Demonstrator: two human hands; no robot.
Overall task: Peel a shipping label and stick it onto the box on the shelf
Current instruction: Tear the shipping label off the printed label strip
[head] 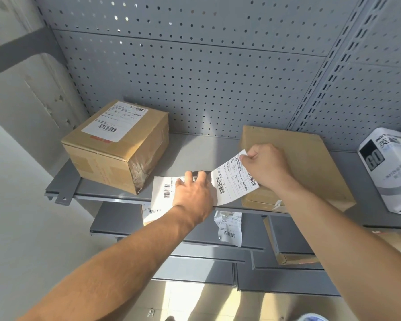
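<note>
- We see both bare forearms reach up and forward over the grey metal shelf (190,144), the left from the lower left, the right from the lower right.
- The left hand (191,193) lies palm down, fingers spread flat, and presses on the white backing sheet with printed barcodes (163,193); its grip is open and flat, and closes on nothing.
- The right hand (267,166) is bent at the wrist with its knuckles towards the pegboard; its grip is narrow, thumb and forefinger pinched on the upper corner of the white rectangular shipping label with black barcodes (235,179).
- From that pinch the shipping label slopes down and to the left, towards the left hand, its lower part close beside the backing sheet; we cannot tell where the two part.
- Directly behind and under the right grip lies the flat brown cardboard box with a bare top (310,163), on the shelf, its top unlabelled.
- Left of both grips, well apart, stands a taller brown cardboard carton with a white label on top (116,147).
- Below the grips, on a lower shelf, lies a crumpled white paper strip (228,228).
</note>
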